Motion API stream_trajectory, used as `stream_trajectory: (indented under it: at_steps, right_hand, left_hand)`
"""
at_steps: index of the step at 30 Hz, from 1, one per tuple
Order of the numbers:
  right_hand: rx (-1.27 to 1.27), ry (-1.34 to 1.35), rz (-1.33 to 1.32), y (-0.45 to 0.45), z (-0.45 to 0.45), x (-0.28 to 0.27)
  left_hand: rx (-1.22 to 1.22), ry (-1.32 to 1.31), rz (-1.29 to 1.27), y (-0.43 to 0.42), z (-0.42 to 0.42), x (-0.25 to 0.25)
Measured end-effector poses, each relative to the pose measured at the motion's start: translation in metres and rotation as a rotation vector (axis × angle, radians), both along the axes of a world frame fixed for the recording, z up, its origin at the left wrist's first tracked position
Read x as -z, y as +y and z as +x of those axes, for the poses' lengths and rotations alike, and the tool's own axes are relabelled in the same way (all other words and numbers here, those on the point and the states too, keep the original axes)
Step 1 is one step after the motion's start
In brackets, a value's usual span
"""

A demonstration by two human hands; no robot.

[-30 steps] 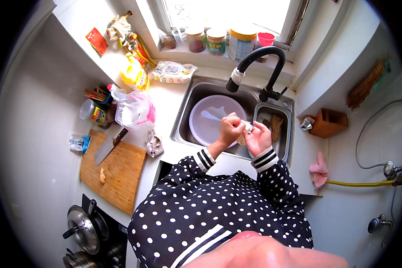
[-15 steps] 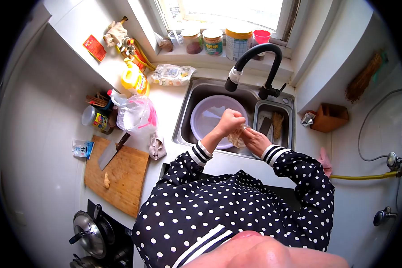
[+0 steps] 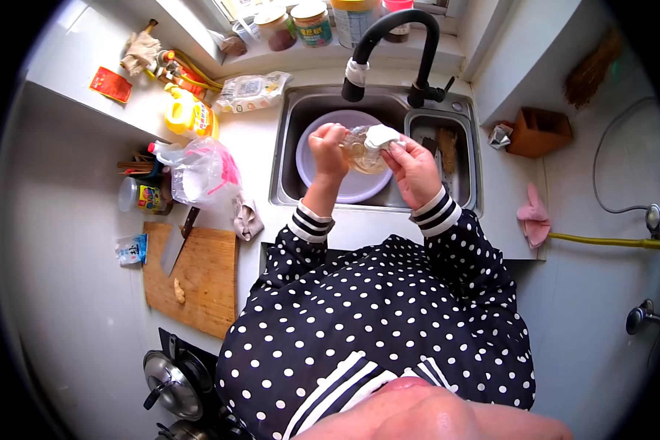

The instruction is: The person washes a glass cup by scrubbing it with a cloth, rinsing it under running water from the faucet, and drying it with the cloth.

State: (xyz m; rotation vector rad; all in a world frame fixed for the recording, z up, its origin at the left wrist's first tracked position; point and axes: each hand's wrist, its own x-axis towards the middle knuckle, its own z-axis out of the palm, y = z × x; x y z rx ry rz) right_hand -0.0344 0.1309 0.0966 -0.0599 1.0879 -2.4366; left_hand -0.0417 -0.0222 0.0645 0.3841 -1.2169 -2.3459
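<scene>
Over the sink, my left hand (image 3: 328, 150) is closed at the left side of a clear, slightly amber glass vessel (image 3: 363, 156). Its exact kind is hard to make out. My right hand (image 3: 418, 170) pinches a white, folded cloth-like piece (image 3: 381, 137) between thumb and fingers, at the vessel's right upper side. Whether the white piece touches the glass I cannot tell. Beneath both hands sits a pale purple basin (image 3: 306, 165) in the larger bowl of the steel sink (image 3: 280, 158).
A black faucet (image 3: 427, 62) arches over the sink. Left lies a cutting board (image 3: 205, 293) with a knife (image 3: 174, 246) and a ginger-like piece (image 3: 179, 291). Nearby are a plastic bag (image 3: 205, 176) and a yellow bottle (image 3: 191, 114). Lidded pots (image 3: 176, 385) stand at lower left.
The view has shifted. My hands have drawn farther apart, and the glass vessel now shows between them above the basin. A white cloth-like piece has come into sight in my right hand.
</scene>
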Motion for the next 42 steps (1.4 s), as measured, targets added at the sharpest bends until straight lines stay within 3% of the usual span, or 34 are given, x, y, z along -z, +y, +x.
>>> stream_trajectory:
  at_steps: [2, 4, 8, 9, 12, 14, 16, 17, 18, 20, 21, 24, 25, 26, 28, 30, 32, 34, 36, 42]
  right_hand:
    - [0.118, 0.487, 0.356, 0.004, 0.000, -0.009]
    - [0.278, 1.240, 0.829, 0.016, -0.006, -0.022]
    - [-0.095, 2.092, 1.054, 0.019, -0.019, -0.021]
    - [-0.155, 2.192, 1.131, 0.018, -0.022, -0.019]
    - [-0.434, 2.140, 1.334, 0.017, -0.031, 0.000]
    - [-0.386, 1.688, 1.380, 0.017, -0.016, 0.012]
    - [-0.431, 1.520, 1.391, 0.012, -0.009, 0.016]
    - [-0.557, 1.210, 1.295, 0.006, -0.007, 0.014]
    - [-0.538, 0.850, 1.007, 0.003, -0.007, 0.017]
    - [-0.450, 0.149, 0.412, -0.002, -0.010, 0.025]
    - [-0.370, -0.152, -0.094, -0.002, -0.013, 0.021]
    - [-0.288, 0.033, 0.090, -0.013, 0.002, 0.027]
    - [-0.333, 0.319, 0.424, -0.011, 0.005, 0.038]
    - [-0.230, 0.772, 0.671, -0.007, 0.015, 0.047]
    - [-0.158, 1.419, 1.183, 0.004, 0.020, 0.039]
    - [-0.336, 1.739, 1.271, 0.020, 0.001, 0.043]
    - [-0.268, 2.207, 1.367, 0.035, -0.022, 0.046]
    - [-0.206, 2.268, 1.367, 0.042, -0.027, 0.037]
    - [-0.172, 2.051, 1.389, 0.041, -0.021, 0.042]
    - [0.033, 1.254, 1.212, 0.014, 0.024, 0.048]
  left_hand:
    - [0.112, 0.015, 0.110, -0.016, -0.006, 0.024]
    - [0.125, -0.112, 0.220, -0.018, -0.011, 0.027]
    - [0.293, -0.214, -0.009, -0.007, -0.002, 0.001]
    - [0.338, -0.212, -0.016, 0.000, 0.001, -0.007]
    - [0.397, -0.286, -0.157, 0.008, 0.003, -0.012]
    - [0.308, -0.133, -0.346, 0.008, 0.002, -0.006]
    - [0.178, -0.015, -0.539, 0.013, 0.003, 0.002]
    - [0.109, 0.034, -0.667, 0.016, 0.004, 0.007]
    - [0.024, 0.113, -0.751, 0.018, 0.003, 0.014]
    - [-0.067, 0.150, -0.664, 0.019, 0.000, 0.025]
    - [-0.078, 0.143, -0.664, 0.021, 0.001, 0.026]
    - [-0.077, 0.118, -0.667, 0.021, 0.002, 0.025]
    - [-0.046, 0.106, -0.671, 0.017, 0.002, 0.022]
    - [-0.012, 0.094, -0.672, 0.015, 0.002, 0.021]
    - [0.153, -0.059, -0.528, 0.004, 0.001, 0.017]
    - [0.284, -0.170, -0.455, 0.002, -0.002, 0.021]
    - [0.411, -0.332, -0.284, 0.002, -0.002, 0.009]
    - [0.451, -0.370, -0.156, 0.003, -0.006, 0.009]
    - [0.409, -0.287, -0.073, 0.003, -0.012, 0.020]
    - [0.189, -0.233, -0.288, 0.021, -0.004, 0.025]
